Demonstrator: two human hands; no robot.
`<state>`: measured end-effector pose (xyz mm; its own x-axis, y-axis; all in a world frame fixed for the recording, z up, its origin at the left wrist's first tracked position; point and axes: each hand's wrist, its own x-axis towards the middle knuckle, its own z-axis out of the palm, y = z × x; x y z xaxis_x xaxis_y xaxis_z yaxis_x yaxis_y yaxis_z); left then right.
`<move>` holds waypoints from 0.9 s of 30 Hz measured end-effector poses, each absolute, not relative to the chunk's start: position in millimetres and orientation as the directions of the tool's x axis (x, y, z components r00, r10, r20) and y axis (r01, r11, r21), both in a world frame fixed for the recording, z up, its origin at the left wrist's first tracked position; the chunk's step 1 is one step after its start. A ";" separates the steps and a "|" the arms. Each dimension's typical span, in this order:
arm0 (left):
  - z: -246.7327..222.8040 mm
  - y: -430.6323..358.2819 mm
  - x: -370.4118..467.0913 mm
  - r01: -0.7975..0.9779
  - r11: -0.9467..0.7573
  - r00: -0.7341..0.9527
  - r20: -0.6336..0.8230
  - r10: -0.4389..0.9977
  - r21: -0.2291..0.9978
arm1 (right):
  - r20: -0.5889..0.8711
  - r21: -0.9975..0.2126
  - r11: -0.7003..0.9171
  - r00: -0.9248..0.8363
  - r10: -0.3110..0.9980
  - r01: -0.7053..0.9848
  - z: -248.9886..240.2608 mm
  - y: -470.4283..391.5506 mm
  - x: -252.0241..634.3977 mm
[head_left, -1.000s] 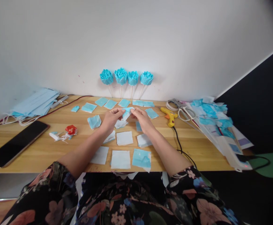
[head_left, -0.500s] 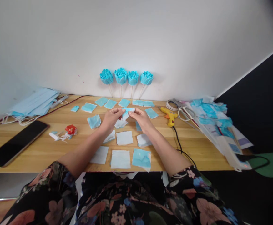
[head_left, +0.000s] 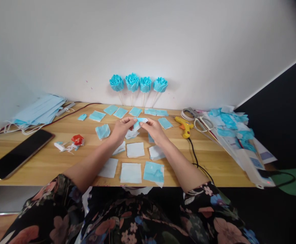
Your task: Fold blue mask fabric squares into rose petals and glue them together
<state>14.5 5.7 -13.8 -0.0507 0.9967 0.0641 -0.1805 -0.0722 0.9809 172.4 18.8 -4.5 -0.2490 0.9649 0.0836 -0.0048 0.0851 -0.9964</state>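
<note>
A small blue-and-white fabric piece (head_left: 139, 122) is pinched between both hands above the middle of the table. My left hand (head_left: 123, 128) grips its left side with thumb and fingers. On the right side, my right hand (head_left: 153, 129) holds it, also closed. Below and around the hands lie several cut squares, some white side up, like the white square (head_left: 135, 149), others blue, like the blue square (head_left: 153, 172). Several blue fabric flowers (head_left: 132, 82) on thin sticks lean on the wall behind.
A yellow glue gun (head_left: 185, 126) with a black cord, scissors (head_left: 203, 124) and a heap of blue scraps (head_left: 226, 119) are at the right. At the left are a phone (head_left: 20, 154), stacked face masks (head_left: 39, 110) and a red crumpled piece (head_left: 77, 139).
The held piece now shows a wider blue strip along its top, with a white right end. Both hands keep nearly the same place. The whole view has shifted slightly.
</note>
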 end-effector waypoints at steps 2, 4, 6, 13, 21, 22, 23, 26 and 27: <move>-12.3 5.0 14.3 -0.179 -0.075 -0.051 0.067 0.996 0.981 | 0.096 -0.994 0.104 -0.254 0.962 0.020 -5.3 19.6 173.3; -11.4 4.9 13.6 -0.185 -0.075 -0.049 0.068 0.997 0.980 | 0.102 -0.992 0.117 -0.257 0.961 0.043 -5.4 19.9 174.3; -10.8 5.6 12.6 -0.210 -0.077 -0.049 0.068 0.996 0.975 | 0.098 -0.991 0.117 -0.258 0.961 0.060 -5.0 19.8 175.1; -5.5 7.4 10.7 -0.190 -0.081 -0.088 0.065 0.994 0.978 | 0.101 -0.986 0.133 -0.273 0.957 0.100 -4.9 20.1 175.9; -0.5 1.9 12.2 -0.072 -0.065 -0.004 0.065 0.998 0.995 | 0.147 -0.960 0.212 -0.313 0.938 0.185 -11.7 28.4 178.9; -0.9 1.9 12.3 -0.075 -0.059 -0.011 0.058 0.998 0.995 | 0.150 -0.955 0.219 -0.313 0.938 0.200 -12.3 29.7 180.0; -1.5 2.1 12.4 -0.079 -0.056 -0.019 0.054 0.998 0.995 | 0.155 -0.951 0.227 -0.313 0.937 0.208 -12.7 30.8 181.2; -4.4 3.6 11.9 -0.099 -0.059 -0.039 0.055 0.998 0.993 | 0.179 -0.949 0.249 -0.320 0.930 0.193 -12.3 33.0 184.8; -5.5 4.4 11.4 -0.109 -0.063 -0.049 0.058 0.997 0.992 | 0.187 -0.948 0.256 -0.321 0.928 0.190 -11.7 33.4 185.8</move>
<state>11.4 4.4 -5.5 -0.0488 0.9971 0.0577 -0.1091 -0.0628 0.9921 185.8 33.4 -11.7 -0.3215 0.9283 0.1867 0.1900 0.2564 -0.9477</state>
